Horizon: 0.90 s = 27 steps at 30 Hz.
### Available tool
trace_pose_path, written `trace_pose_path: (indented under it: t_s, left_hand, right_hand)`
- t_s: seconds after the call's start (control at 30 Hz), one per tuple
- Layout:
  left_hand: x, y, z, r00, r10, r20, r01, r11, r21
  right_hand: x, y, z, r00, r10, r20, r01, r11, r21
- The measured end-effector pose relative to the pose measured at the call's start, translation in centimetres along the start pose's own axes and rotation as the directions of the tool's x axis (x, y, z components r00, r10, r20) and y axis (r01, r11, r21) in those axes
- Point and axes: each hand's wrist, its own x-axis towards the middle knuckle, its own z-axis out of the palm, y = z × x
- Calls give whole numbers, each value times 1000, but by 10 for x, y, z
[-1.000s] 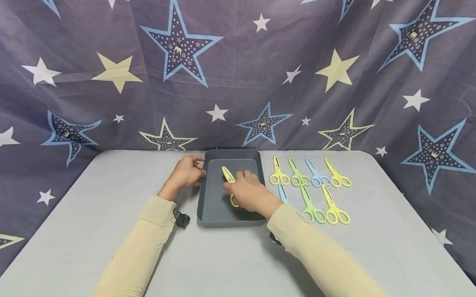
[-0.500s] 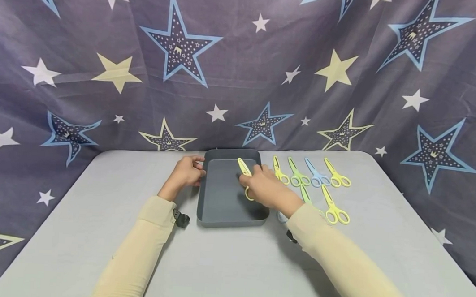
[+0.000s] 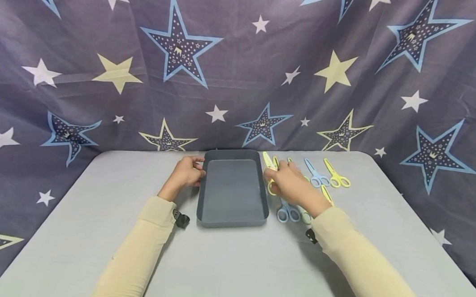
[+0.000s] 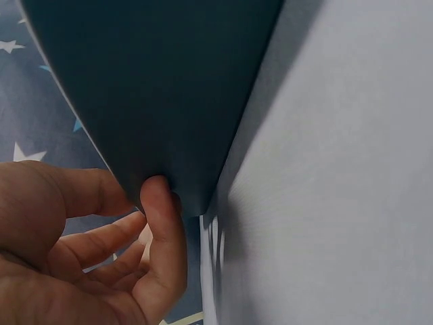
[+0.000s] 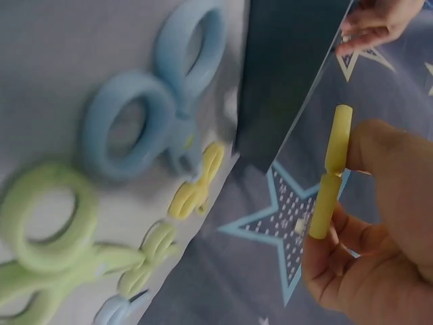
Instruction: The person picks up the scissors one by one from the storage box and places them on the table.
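A grey rectangular tray point(image 3: 234, 195) lies on the table. My left hand point(image 3: 186, 172) is at its left wall; in the left wrist view its fingers pinch the edge near a corner. My right hand point(image 3: 294, 183) holds yellow scissors point(image 3: 268, 161) just right of the tray, blades pointing away. Seen end-on in the right wrist view are the handles of these yellow scissors point(image 5: 336, 152), between thumb and fingers. Blue scissors point(image 3: 288, 212) lie below my right hand. Other yellow and green scissors there are partly hidden by the hand and sleeve.
At the back right lie blue scissors point(image 3: 316, 176) and yellow scissors point(image 3: 336, 177). Another pair of yellow scissors point(image 3: 326, 194) shows partly beside the right sleeve. A star-patterned cloth point(image 3: 234, 67) hangs behind the table point(image 3: 215, 264).
My right hand has carried the yellow scissors from over the tray rightward, past its right wall to the row of scissors. My left hand has stayed at the tray.
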Motion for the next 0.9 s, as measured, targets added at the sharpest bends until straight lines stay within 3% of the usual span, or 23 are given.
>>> trace_pose_path:
  t_s: [0.3,0.63,0.9]
  left_hand:
    - [0,-2,-1,1000,1,-2,-1,1000,-1]
    - [1,1,0,1000,9,-4,-9,1000,3]
    - [0,0,0,1000,2,-6,-2,1000,-3]
  right_hand:
    - [-21,26,-3,999,44,-25,-42,998,55]
    - [-60,57,-5,995,95,-8,-94,995,23]
    - [-88,82,-8,982,175,66,-177,984,19]
